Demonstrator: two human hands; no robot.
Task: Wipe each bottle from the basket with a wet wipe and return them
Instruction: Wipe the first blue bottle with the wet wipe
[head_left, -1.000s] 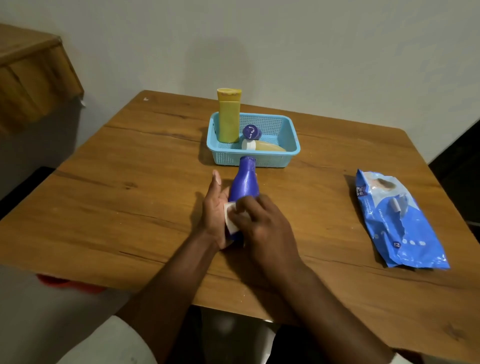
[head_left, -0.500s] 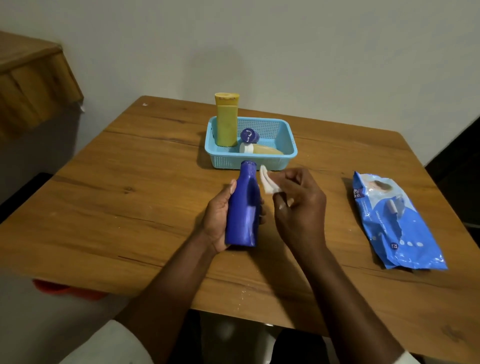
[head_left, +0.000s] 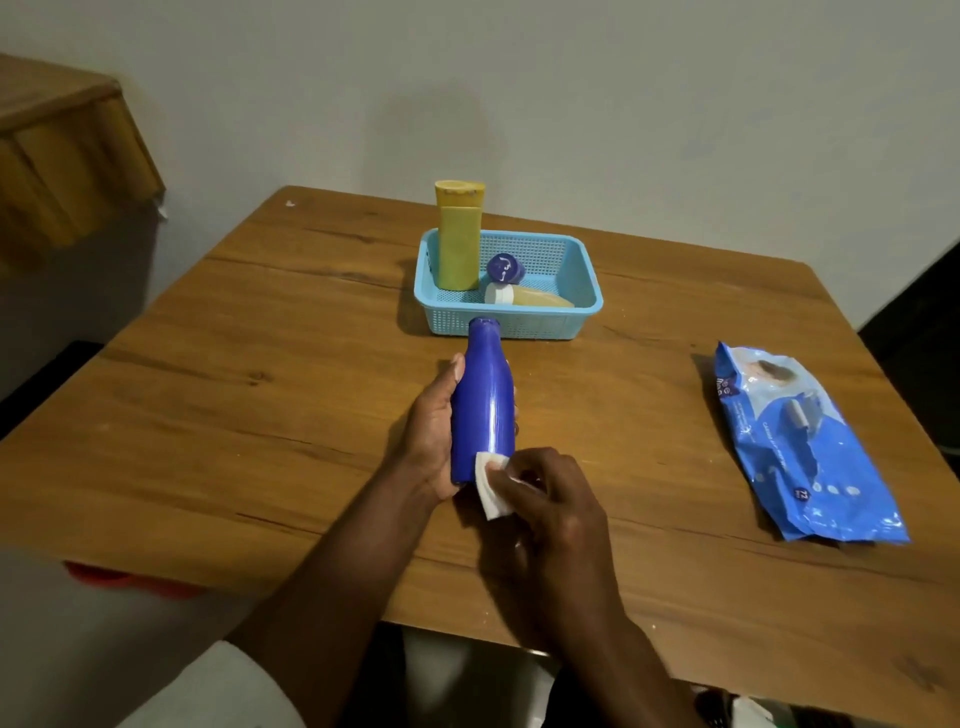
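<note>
My left hand (head_left: 431, 431) grips a blue bottle (head_left: 484, 395) from its left side, holding it tilted with the neck pointing away from me, above the table. My right hand (head_left: 550, 499) pinches a folded white wet wipe (head_left: 491, 486) against the bottle's lower end. Behind the bottle stands a light blue basket (head_left: 582, 306). In it a yellow bottle (head_left: 458, 236) stands upright at the left, a small purple-capped bottle (head_left: 505, 267) sits in the middle, and a pale yellow bottle with a white cap (head_left: 530, 299) lies on its side.
A blue pack of wet wipes (head_left: 800, 441) lies flat on the right side of the wooden table (head_left: 260, 395). A wooden ledge (head_left: 62, 171) juts from the wall at far left. Something red (head_left: 104, 574) shows below the table's near-left edge.
My right hand carried the wipe from the bottle's neck down to its lower end. The bottle stays in my left hand, in much the same place.
</note>
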